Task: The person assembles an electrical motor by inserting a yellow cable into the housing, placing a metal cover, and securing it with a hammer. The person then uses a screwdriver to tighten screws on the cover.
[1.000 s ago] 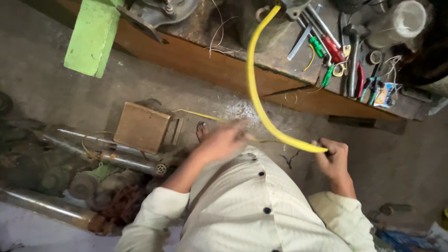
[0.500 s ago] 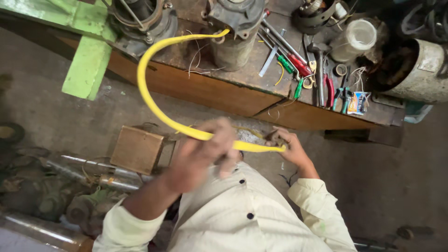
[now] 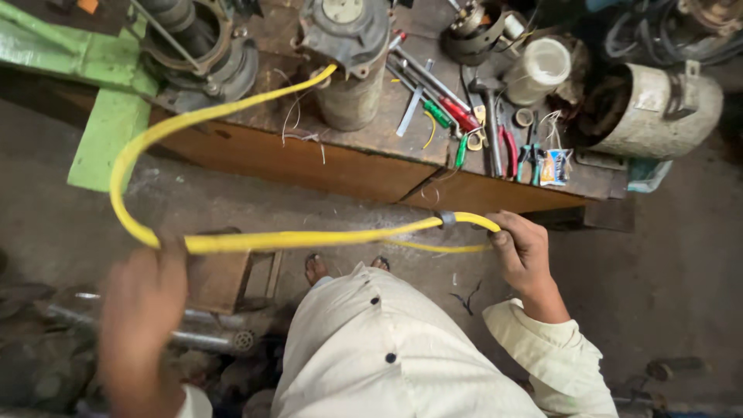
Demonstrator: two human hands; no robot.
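Left hand (image 3: 143, 298): mine, blurred, fingers wrapped round the yellow sleeve (image 3: 309, 238) at its near-left bend.
Right hand (image 3: 522, 251): mine, clamped on the sleeve's other end, near the grey band.
Sleeve position: stretched between both hands over the floor, then looping up left and far onto the wooden bench (image 3: 325, 159).
Bench: motor housing (image 3: 348, 62), pliers and screwdrivers (image 3: 472, 128), white tube (image 3: 542, 70).
Step in hand: judged, drawing the sleeve out straight.
Next move: steady tension, both grips firm.

Desk (image 3: 325, 159) across upper frame; tools (image 3: 464, 116) on it, upper centre; motor housing (image 3: 658, 101) upper right; wooden box (image 3: 220, 279) on floor, lower left.
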